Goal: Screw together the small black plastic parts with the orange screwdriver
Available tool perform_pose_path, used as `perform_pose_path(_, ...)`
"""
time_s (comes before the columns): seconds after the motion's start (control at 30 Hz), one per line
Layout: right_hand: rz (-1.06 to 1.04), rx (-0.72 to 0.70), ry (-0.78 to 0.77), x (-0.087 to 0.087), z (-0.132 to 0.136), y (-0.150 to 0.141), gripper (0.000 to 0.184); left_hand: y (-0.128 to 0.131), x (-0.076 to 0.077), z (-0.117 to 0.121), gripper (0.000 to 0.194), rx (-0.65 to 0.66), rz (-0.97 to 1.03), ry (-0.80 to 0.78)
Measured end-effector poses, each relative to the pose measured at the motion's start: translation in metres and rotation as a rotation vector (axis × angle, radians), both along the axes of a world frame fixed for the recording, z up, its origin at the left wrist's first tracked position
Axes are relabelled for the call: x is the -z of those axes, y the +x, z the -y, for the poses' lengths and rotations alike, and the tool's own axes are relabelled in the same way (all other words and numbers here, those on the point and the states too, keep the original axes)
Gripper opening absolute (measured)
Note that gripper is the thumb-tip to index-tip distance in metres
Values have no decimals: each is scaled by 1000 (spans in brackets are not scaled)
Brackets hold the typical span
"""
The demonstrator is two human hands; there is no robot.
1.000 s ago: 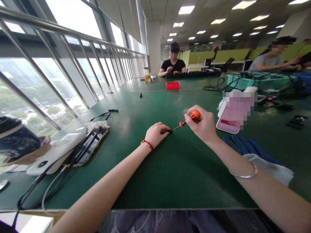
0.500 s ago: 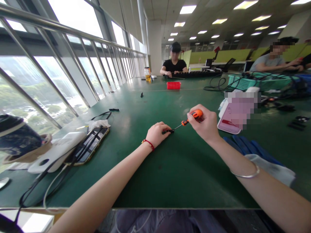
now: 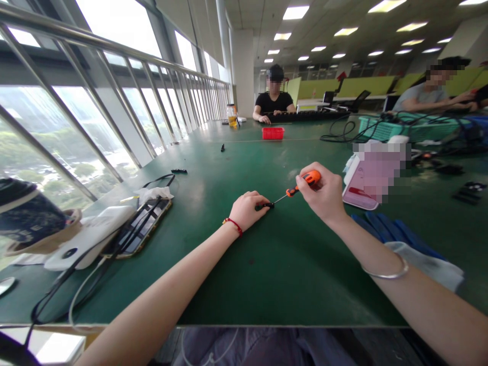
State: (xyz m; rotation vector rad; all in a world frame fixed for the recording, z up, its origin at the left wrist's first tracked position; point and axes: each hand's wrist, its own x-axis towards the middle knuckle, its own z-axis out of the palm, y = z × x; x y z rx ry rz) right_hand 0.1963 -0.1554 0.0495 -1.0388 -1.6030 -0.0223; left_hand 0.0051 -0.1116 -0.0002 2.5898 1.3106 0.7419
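Near the middle of the green table (image 3: 229, 269), my left hand (image 3: 248, 212) pinches a small black part (image 3: 269, 205) against the surface. Most of that part is hidden under the fingers, so its kind is unclear. My right hand (image 3: 322, 193) is closed around the orange and black handle of a screwdriver (image 3: 293, 191). The screwdriver slants down to the left, and its thin metal tip meets the right end of the black part, or lies very close to it.
A red tray (image 3: 273, 133) lies ahead. Right are a pink phone-like item (image 3: 362, 183), blue gloves (image 3: 400, 231) and a green basket (image 3: 375, 128) with cables. Left are a phone (image 3: 147, 229), white device (image 3: 91, 236) and cup (image 3: 30, 211). Two people sit beyond.
My right hand and the screwdriver have shifted very slightly to the right. My left hand stays on the black part. The person opposite has lowered a hand to the table.
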Motion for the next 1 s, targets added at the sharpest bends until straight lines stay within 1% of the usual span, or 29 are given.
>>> perform_pose_path(0.13, 1, 0, -3, 0, 0, 0, 15, 0, 0, -1, 22, 3, 13, -3)
perform_pose_path(0.27, 4, 15, -26, -1, 0, 0, 15, -1, 1, -2, 20, 13, 15, -10)
perform_pose_path(0.37, -15, -2, -48, -1, -1, 0, 15, -1, 1, -3, 19, 27, 24, -17)
perform_pose_path(0.5, -45, 12, -49, -4, -1, 2, 28, -1, 1, -2, 17, 47, 38, -14)
perform_pose_path(0.57, -40, 9, -43, -6, 0, 2, 29, -1, 1, -1, 17, 47, 35, -5)
perform_pose_path(0.63, -20, -11, -45, -7, 1, 3, 20, 0, 1, 0, 17, 42, 31, -1)
perform_pose_path(0.7, -2, -38, -69, -7, 3, 4, 4, 1, 1, 0, 17, 35, 36, -3)
perform_pose_path(0.73, 1, -43, -89, -7, 3, 4, 5, 1, 1, 0, 17, 32, 39, -5)
perform_pose_path(0.77, -2, -37, -111, -7, 3, 3, 10, 1, 0, 0, 17, 31, 40, -5)
perform_pose_path(0.83, -18, 5, -149, -7, 4, 2, 12, 1, 0, 1, 17, 31, 36, -2)
perform_pose_path(0.87, -26, 37, -156, -7, 4, 1, 13, 1, -1, 1, 17, 33, 32, 2)
perform_pose_path(0.93, -32, 80, -153, -7, 4, 0, 21, 1, -2, 1, 17, 35, 27, 12)
perform_pose_path(0.97, -27, 82, -148, -7, 4, -1, 23, 1, -2, 2, 18, 36, 26, 16)
perform_pose_path(1.0, -20, 74, -143, -7, 4, -1, 21, 1, -3, 2, 18, 35, 27, 18)
